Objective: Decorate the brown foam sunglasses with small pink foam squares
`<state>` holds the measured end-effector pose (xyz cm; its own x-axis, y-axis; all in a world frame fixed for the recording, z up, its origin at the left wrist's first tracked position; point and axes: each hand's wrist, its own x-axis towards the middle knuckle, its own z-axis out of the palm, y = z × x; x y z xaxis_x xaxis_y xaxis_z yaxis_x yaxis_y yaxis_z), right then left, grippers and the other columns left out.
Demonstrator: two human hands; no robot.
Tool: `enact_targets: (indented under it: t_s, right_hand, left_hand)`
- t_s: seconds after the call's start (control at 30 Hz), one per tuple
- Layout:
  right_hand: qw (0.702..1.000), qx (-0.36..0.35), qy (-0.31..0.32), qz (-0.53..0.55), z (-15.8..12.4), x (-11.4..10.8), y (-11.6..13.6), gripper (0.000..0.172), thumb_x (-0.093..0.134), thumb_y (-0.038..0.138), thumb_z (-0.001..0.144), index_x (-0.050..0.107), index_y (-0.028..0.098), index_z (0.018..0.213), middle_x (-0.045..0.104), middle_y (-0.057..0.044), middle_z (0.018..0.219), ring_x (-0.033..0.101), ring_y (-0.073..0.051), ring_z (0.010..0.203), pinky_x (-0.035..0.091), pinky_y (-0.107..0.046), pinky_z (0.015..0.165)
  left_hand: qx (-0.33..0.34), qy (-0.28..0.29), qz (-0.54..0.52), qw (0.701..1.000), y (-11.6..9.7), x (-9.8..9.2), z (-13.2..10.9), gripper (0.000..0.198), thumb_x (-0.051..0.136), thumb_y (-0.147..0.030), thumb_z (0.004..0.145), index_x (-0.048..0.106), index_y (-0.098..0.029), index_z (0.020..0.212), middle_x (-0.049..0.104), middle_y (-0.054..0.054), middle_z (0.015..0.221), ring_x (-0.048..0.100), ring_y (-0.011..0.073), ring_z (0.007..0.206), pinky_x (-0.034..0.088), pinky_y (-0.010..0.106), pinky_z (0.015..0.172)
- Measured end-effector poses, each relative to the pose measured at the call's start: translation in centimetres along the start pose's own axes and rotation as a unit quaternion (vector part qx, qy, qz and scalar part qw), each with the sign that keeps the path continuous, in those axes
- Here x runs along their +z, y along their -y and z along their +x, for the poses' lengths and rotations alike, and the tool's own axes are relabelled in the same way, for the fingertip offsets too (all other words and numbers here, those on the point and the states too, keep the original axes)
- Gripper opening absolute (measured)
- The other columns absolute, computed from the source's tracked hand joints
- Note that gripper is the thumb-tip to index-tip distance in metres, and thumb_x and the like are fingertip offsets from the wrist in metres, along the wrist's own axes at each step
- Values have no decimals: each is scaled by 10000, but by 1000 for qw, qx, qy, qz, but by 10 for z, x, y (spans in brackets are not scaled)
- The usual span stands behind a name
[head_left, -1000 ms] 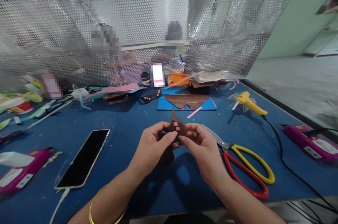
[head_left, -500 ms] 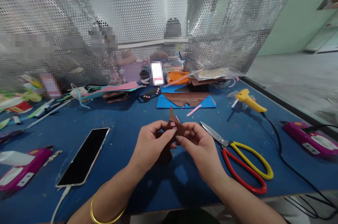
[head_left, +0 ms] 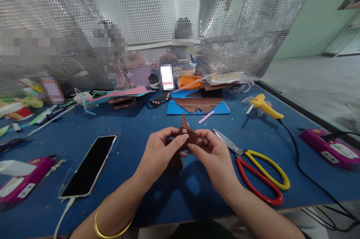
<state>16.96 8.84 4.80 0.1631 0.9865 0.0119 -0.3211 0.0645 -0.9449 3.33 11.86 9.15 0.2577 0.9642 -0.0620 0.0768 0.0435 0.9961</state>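
Both my hands hold a small brown paper piece [head_left: 185,134] with pink squares on it, just above the blue table [head_left: 135,126]. My left hand [head_left: 160,154] pinches its left side with thumb and fingers. My right hand [head_left: 209,152] pinches its right side. A pointed tip of the piece sticks up between the fingers. Scissors [head_left: 253,166] with one red and one yellow handle lie just right of my right hand.
A phone [head_left: 90,166] on a cable lies at the left. A yellow glue gun [head_left: 264,105] sits at the right, its black cord running toward me. Blue and brown paper sheets [head_left: 197,107] lie behind my hands. Magenta devices sit at both table sides. Other people sit behind the perforated screen [head_left: 157,17].
My hands have shifted slightly on the brown piece and fewer pink squares show. The view has dropped a little.
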Motion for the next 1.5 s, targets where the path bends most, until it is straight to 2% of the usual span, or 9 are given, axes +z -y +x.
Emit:
enact_targets:
  t_s: [0.2, 0.33, 0.57, 0.67, 0.77, 0.83, 0.93, 1.17, 1.5]
  right_hand:
    - [999, -19, -34, 25, 3, -3, 1, 242, 769, 275, 726, 629, 215, 913, 700, 40, 757, 645, -102, 690, 511, -227, 672]
    - [999, -13, -31, 14, 4, -8, 2, 315, 778, 329, 716, 616, 210, 959, 709, 11, 814, 658, -131, 733, 526, -263, 703]
    - [968, -88, -77, -222, -3, -52, 18, 305, 688, 401, 791, 618, 223, 1028, 696, -32, 901, 658, -189, 841, 532, -345, 772]
    - [895, -145, -78, -414, 5, -89, 34, 249, 614, 411, 832, 640, 220, 989, 708, -52, 916, 661, -215, 847, 507, -389, 820]
    - [735, -209, -181, -619, 29, -132, 53, 292, 559, 381, 851, 640, 186, 1051, 689, -124, 1065, 643, -289, 968, 474, -428, 839]
    - [625, -181, -232, -723, 50, -157, 65, 361, 520, 338, 865, 629, 125, 1135, 643, -196, 1160, 633, -330, 992, 463, -440, 823]
    - [533, -104, -215, -812, 78, -183, 73, 439, 496, 319, 868, 584, 56, 1209, 632, -239, 1150, 620, -354, 1027, 445, -418, 805]
    - [530, -57, -183, -826, 108, -202, 63, 290, 492, 184, 824, 632, 42, 1034, 654, -281, 974, 653, -352, 871, 374, -398, 699]
    - [590, -66, -184, -784, 113, -222, 59, 412, 430, 208, 842, 617, 57, 1178, 608, -263, 1058, 633, -280, 800, 347, -367, 644]
  left_hand:
    - [-43, 59, 51, 996, 1, -3, 1, 254, 703, -383, 790, 693, -156, 903, 726, 38, 785, 664, 147, 622, 535, 232, 576]
    - [-68, 52, 47, 995, 2, -2, 1, 209, 685, -347, 783, 685, -161, 878, 713, 22, 708, 644, 143, 551, 505, 219, 494]
    - [-58, 7, 80, 995, -4, -6, 1, 227, 657, -360, 802, 672, -163, 688, 673, 24, 582, 614, 130, 508, 465, 199, 486]
    - [-52, -5, 82, 995, -5, -7, 2, 226, 659, -352, 795, 682, -166, 669, 679, 28, 582, 615, 132, 510, 465, 203, 492]
    - [-40, -21, 75, 996, -6, -7, 3, 191, 673, -343, 784, 716, -168, 722, 722, 38, 668, 639, 139, 562, 484, 209, 523]
    - [-39, -31, 63, 997, -7, -6, 3, 186, 686, -348, 774, 731, -167, 778, 744, 46, 732, 650, 145, 593, 496, 214, 536]
    - [-42, -42, 44, 997, -8, -6, 3, 207, 704, -359, 761, 732, -157, 798, 744, 50, 739, 640, 141, 587, 496, 214, 533]
    - [-32, -50, 26, 998, -8, -7, 3, 193, 696, -345, 766, 723, -155, 763, 727, 47, 696, 625, 137, 567, 491, 219, 535]
    - [-37, -45, 5, 998, -7, -8, 4, 208, 693, -352, 776, 683, -163, 690, 686, 28, 612, 613, 129, 547, 478, 214, 531]
